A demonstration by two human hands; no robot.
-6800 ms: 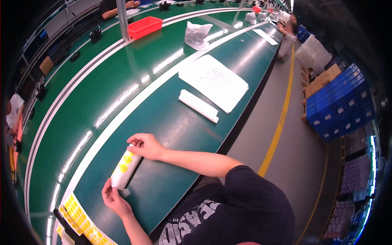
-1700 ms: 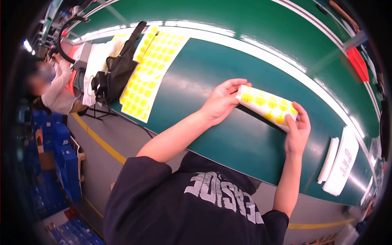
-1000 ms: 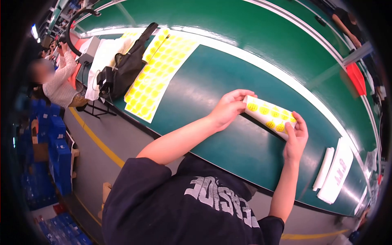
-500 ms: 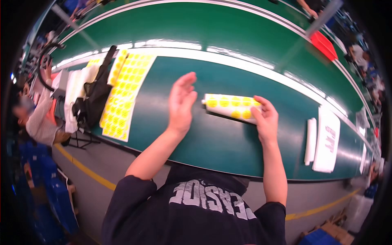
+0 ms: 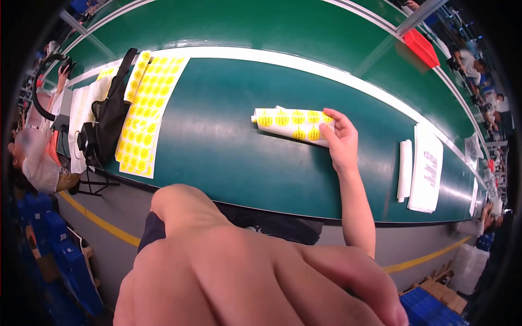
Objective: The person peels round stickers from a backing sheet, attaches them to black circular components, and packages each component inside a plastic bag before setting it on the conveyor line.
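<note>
A rolled white sheet with yellow round stickers (image 5: 298,124) lies tilted just above the green table, its right end pinched between the thumb and fingers of my right hand (image 5: 338,133). Its left end is free, with the layered edge showing. My left hand (image 5: 234,277) is very close to the camera at the bottom, back of the hand toward me; its fingertips are out of view, so what it may hold is hidden. Flat sheets of yellow stickers (image 5: 144,117) lie on the left of the table (image 5: 217,163).
A black bag (image 5: 111,117) lies beside the sticker sheets. At the right are a white roll (image 5: 404,169) and a stack of white bags (image 5: 425,168). A red bin (image 5: 421,48) stands beyond the green belt (image 5: 261,24). Another person (image 5: 46,163) sits at the far left.
My left hand has let go of the roll's left end and come back up close to the camera. My right hand keeps its hold. The view has turned.
</note>
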